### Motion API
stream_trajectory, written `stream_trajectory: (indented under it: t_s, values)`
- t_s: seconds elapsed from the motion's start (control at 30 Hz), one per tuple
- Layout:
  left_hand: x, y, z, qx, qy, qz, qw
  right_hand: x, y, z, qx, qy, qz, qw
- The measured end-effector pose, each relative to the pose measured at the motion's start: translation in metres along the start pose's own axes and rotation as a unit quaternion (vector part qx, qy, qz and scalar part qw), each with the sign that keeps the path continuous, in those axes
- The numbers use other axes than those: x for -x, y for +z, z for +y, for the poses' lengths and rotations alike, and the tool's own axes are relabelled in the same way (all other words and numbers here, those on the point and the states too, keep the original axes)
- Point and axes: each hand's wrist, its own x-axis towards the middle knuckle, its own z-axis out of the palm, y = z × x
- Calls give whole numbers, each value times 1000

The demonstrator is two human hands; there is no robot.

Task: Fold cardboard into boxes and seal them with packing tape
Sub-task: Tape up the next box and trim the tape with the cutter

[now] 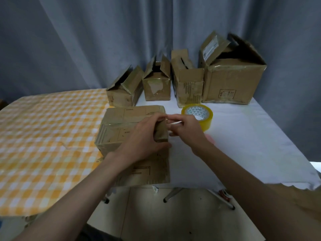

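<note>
Both hands [144, 134] [184, 127] hold small box [161, 132]; printing unreadable.

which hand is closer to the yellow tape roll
Right. The right hand is just in front of the tape roll, overlapping it in view. The left hand grips a box end further left.
</note>
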Motion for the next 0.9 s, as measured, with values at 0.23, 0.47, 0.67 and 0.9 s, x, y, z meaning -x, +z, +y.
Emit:
stream_trajectory:
  t_s: [0.23,0.47,0.67,0.9]
  values:
    - [-1,-2,-7,4,-7,-12,1000,33,2,10,183,-75,-98,975]
    - [-3,-7,-8,-17,23,-37,999,48,5,15,158,-62,-87,982]
    - [0,-1,-9,-44,22,-34,998,57,-4,15,12,-5,-93,996]
    - [-26,-33,-10,-17,29,-151,988,40,-4,1,57,-27,20,998]
